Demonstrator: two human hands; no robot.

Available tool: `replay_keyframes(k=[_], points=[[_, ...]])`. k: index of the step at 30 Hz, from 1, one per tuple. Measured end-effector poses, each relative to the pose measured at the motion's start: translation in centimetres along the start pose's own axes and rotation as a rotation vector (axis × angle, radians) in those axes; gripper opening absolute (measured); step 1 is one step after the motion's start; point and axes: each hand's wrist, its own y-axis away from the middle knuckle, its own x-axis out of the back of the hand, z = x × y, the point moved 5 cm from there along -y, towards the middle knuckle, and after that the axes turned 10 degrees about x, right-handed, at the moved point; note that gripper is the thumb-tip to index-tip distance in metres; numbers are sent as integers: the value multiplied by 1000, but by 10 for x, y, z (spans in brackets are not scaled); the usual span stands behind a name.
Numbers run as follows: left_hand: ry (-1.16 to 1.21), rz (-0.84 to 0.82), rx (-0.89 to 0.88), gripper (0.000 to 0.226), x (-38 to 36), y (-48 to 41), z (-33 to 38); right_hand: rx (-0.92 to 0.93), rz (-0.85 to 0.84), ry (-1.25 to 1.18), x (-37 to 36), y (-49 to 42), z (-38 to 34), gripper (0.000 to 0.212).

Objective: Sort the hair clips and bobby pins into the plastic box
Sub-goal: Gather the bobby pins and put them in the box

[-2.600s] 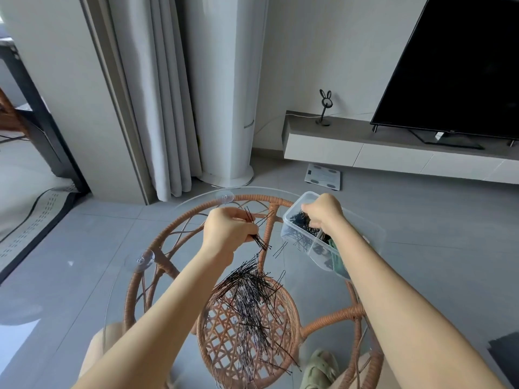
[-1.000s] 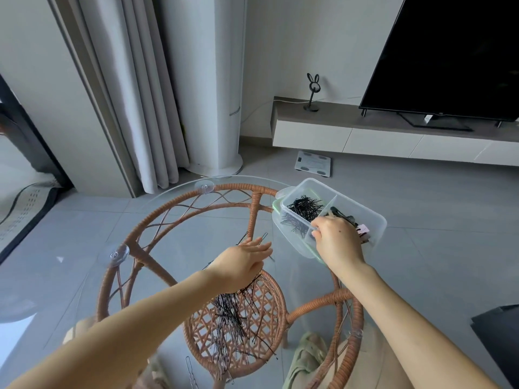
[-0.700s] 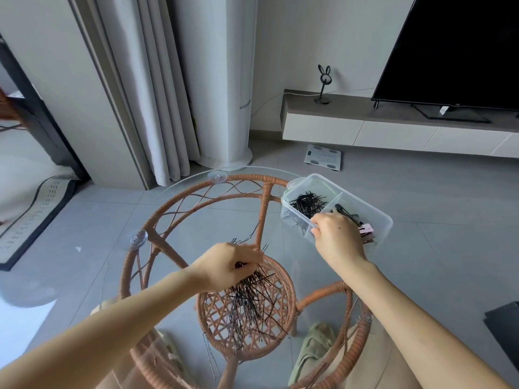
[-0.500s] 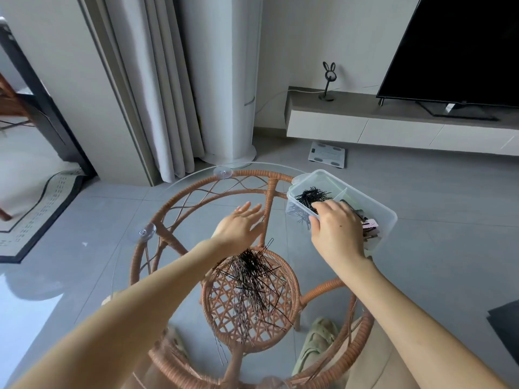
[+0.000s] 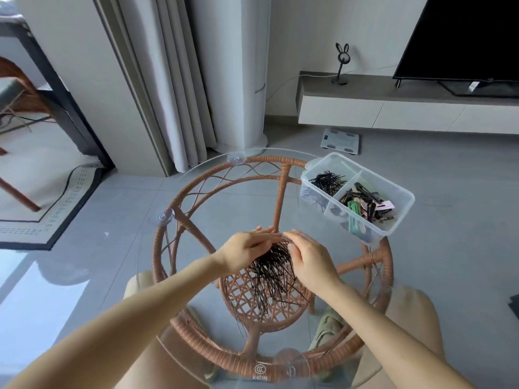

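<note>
Heap of thin black metal bobby pins [image 5: 269, 273], near centre of round glass-topped rattan table [image 5: 280, 197], flanked by left hand [image 5: 247, 248] and right hand [image 5: 309, 256], fingers extended, nothing visibly pinched, apparently raking them together; clear plastic two-compartment box [image 5: 404, 197] far right, within reach, coloured hair clips [image 5: 365, 206] in its right compartment.

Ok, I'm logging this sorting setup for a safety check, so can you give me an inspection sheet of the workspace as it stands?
Surface: round glass tabletop on a rattan frame.
Job's things: loose bobby pin pile on the glass; plastic box at the far right edge, bobby pins in its left compartment, hair clips in its right.
Clutter: bathroom scale on the floor.
Hands: left hand and right hand at the pile's far end; left fingers straight on the pins, right grip unclear.
Cables: white cable along the wall to the TV unit.
Surroundings: TV, curtain, rug.
</note>
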Motion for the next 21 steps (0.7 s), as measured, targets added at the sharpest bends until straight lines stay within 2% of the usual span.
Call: replay_keyframes(k=[2, 3, 5, 7, 9, 12, 14, 16, 18, 21], points=[[162, 36, 94, 33, 8, 14, 1, -3, -23, -86, -2, 12, -4, 36], [143, 65, 123, 36, 12, 22, -1, 0, -42, -120, 0, 19, -5, 38], [-87, 66, 143, 65, 12, 42, -5, -9, -107, -179, 7, 35, -5, 46], [-356, 26, 89, 99, 6, 62, -11, -41, -171, -253, 16, 48, -3, 59], [-570, 1, 48, 113, -5, 78, -18, -15, -269, -187, 21, 58, -1, 80], [-723, 22, 40, 115, -19, 91, -26, 107, -416, 153, 11, 67, 8, 113], [-699, 148, 14, 113, -18, 88, -30, 83, -398, 204, 1, 65, 16, 118], [-717, 255, 20, 106, -14, 78, -31, 82, -338, 212, -8, 55, 17, 115], [-721, 318, 98, 101, -9, 65, -29, 97, -293, 197, -14, 42, 13, 111], [-664, 330, 216, 96, -9, 51, -27, 121, -241, 124, -21, 25, 0, 90]])
